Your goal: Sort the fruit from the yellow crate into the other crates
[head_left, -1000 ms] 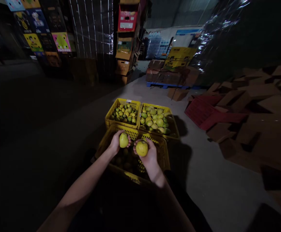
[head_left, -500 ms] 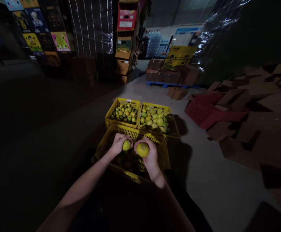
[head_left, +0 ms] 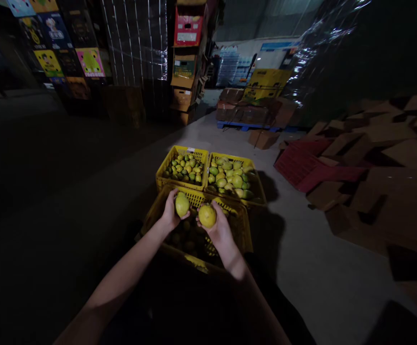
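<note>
My left hand [head_left: 170, 212] is closed round a yellow-green lemon [head_left: 182, 205], with the thumb along its upper left side. A rounder, yellower lemon [head_left: 207, 216] rests in my right hand [head_left: 219, 228], its fingers curled about the fruit. Both hands are side by side above the near yellow crate [head_left: 244, 225], and the two fruits do not touch. Dim fruit [head_left: 188, 245] lies in the shadow inside that crate.
Beyond the near crate stand a left yellow crate [head_left: 160, 176] of smaller green-yellow lemons and a right yellow crate [head_left: 260, 184] of larger ones. A red crate [head_left: 301, 165] and heaped cardboard boxes [head_left: 391, 191] lie to the right. Further back is a blue pallet [head_left: 244, 127].
Both lemons have been turned in my hands, and other sides of them now show. My left hand has shifted slightly up and left, and the right-hand lemon sits a little higher.
</note>
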The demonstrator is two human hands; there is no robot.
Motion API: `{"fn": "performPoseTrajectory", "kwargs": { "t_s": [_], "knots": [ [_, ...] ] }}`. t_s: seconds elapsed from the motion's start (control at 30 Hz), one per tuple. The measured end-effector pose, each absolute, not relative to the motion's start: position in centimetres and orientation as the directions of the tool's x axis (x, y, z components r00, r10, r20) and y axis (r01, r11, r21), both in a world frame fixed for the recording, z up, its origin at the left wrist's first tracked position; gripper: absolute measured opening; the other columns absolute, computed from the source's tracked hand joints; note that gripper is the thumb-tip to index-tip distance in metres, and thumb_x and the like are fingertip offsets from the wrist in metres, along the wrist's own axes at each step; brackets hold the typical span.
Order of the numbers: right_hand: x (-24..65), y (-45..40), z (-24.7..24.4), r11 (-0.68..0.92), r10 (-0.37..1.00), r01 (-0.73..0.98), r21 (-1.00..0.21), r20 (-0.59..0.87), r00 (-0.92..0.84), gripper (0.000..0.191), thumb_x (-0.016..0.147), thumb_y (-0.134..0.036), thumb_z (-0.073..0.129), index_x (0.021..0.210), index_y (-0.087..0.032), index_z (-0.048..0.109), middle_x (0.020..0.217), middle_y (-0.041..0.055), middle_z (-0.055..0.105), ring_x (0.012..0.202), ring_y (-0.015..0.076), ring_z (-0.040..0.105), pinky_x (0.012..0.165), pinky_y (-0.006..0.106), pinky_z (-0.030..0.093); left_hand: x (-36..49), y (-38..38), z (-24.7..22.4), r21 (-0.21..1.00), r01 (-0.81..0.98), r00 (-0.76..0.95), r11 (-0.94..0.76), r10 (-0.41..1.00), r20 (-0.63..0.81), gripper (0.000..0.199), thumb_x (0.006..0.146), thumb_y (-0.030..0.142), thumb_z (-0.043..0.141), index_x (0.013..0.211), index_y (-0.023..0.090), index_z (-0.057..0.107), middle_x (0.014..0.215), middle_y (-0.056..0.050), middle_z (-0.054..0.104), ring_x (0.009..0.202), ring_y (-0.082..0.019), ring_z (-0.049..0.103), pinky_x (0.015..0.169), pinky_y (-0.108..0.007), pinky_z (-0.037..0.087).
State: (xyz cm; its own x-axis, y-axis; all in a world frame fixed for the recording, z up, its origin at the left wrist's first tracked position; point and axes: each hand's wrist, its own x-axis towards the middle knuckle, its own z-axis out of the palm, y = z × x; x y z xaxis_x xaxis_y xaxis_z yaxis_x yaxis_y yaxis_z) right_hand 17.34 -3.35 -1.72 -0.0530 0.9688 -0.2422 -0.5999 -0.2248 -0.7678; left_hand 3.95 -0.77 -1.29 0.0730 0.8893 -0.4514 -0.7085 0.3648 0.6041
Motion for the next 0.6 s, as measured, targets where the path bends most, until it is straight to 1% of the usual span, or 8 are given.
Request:
{"fn": "performPoseTrajectory", "kwargs": {
  "t_s": [0.1,0.17,0.23,0.3,0.37,0.43,0.5,0.6],
  "knots": [
    [17.40,-3.38,-1.68,-0.323,0.942,-0.613,-0.721,-0.307,-0.136,0.018,0.063,-0.030,0.070,0.073,-0.021,0.059,0.063,-0.0008,0.065,0.051,0.0137,0.058,0.043,0.025,0.046,3.68,-0.58,-1.38,0.505,-0.765,0.103,0.399,0.851,-0.516,0.020,0.076,0.034,0.057,0.077,0.015,0.053,0.057,0.000,0.057,0.049,-0.011,0.058,0.045,-0.020,0.050],
    [17.41,-3.37,-1.52,-0.349,0.928,-0.621,-0.702,-0.350,-0.126,0.016,0.062,-0.027,0.070,0.071,-0.020,0.058,0.061,-0.0006,0.064,0.050,0.0136,0.058,0.042,0.024,0.045,3.63,-0.50,-1.47,0.479,-0.765,0.118,0.431,0.824,-0.554,0.017,0.077,0.031,0.055,0.076,0.014,0.053,0.053,0.001,0.056,0.046,-0.010,0.056,0.046,-0.020,0.050],
    [17.42,-3.30,-1.45,-0.362,0.911,-0.635,-0.682,-0.404,-0.085,0.015,0.064,-0.028,0.068,0.071,-0.021,0.057,0.059,-0.0010,0.063,0.051,0.0138,0.058,0.041,0.023,0.044,3.64,-0.48,-1.57,0.475,-0.739,0.131,0.477,0.794,-0.593,0.020,0.081,0.031,0.046,0.077,0.013,0.055,0.050,-0.001,0.056,0.042,-0.011,0.055,0.042,-0.021,0.049],
    [17.47,-3.17,-1.51,-0.387,0.897,-0.625,-0.678,-0.435,-0.083,0.015,0.066,-0.032,0.064,0.071,-0.021,0.055,0.057,-0.0008,0.061,0.048,0.0130,0.056,0.037,0.021,0.040,3.70,-0.55,-1.61,0.476,-0.713,0.154,0.514,0.777,-0.610,0.027,0.084,0.029,0.037,0.081,0.011,0.057,0.052,-0.005,0.059,0.041,-0.014,0.056,0.038,-0.022,0.047],
    [17.51,-3.03,-1.68,-0.415,0.892,-0.603,-0.681,-0.436,-0.121,0.017,0.069,-0.035,0.061,0.068,-0.020,0.054,0.052,-0.0010,0.058,0.040,0.0098,0.049,0.032,0.018,0.033,3.76,-0.69,-1.57,0.479,-0.689,0.193,0.543,0.776,-0.601,0.033,0.086,0.029,0.032,0.084,0.009,0.058,0.055,-0.008,0.061,0.041,-0.015,0.057,0.037,-0.022,0.046],
    [17.53,-2.94,-1.82,-0.425,0.894,-0.604,-0.675,-0.418,-0.162,0.018,0.070,-0.035,0.060,0.067,-0.020,0.052,0.050,-0.0020,0.056,0.035,0.0072,0.041,0.030,0.018,0.028,3.82,-0.79,-1.44,0.496,-0.670,0.221,0.552,0.786,-0.577,0.036,0.087,0.032,0.032,0.086,0.009,0.059,0.056,-0.009,0.063,0.042,-0.015,0.058,0.037,-0.022,0.046],
    [17.50,-2.88,-1.87,-0.410,0.900,-0.630,-0.660,-0.403,-0.165,0.016,0.071,-0.034,0.061,0.068,-0.021,0.052,0.051,-0.0026,0.056,0.036,0.0075,0.042,0.032,0.018,0.030,3.84,-0.81,-1.31,0.505,-0.662,0.224,0.554,0.789,-0.572,0.036,0.086,0.036,0.036,0.089,0.008,0.059,0.056,-0.008,0.063,0.043,-0.014,0.059,0.038,-0.021,0.048],
    [17.46,-2.80,-1.87,-0.394,0.901,-0.672,-0.627,-0.408,-0.148,0.014,0.072,-0.032,0.061,0.070,-0.021,0.053,0.055,-0.0024,0.060,0.043,0.0098,0.050,0.038,0.020,0.039,3.84,-0.66,-1.27,0.467,-0.680,0.231,0.565,0.770,-0.595,0.034,0.086,0.035,0.039,0.089,0.007,0.059,0.055,-0.006,0.061,0.043,-0.013,0.059,0.039,-0.019,0.049]
  ]
}}
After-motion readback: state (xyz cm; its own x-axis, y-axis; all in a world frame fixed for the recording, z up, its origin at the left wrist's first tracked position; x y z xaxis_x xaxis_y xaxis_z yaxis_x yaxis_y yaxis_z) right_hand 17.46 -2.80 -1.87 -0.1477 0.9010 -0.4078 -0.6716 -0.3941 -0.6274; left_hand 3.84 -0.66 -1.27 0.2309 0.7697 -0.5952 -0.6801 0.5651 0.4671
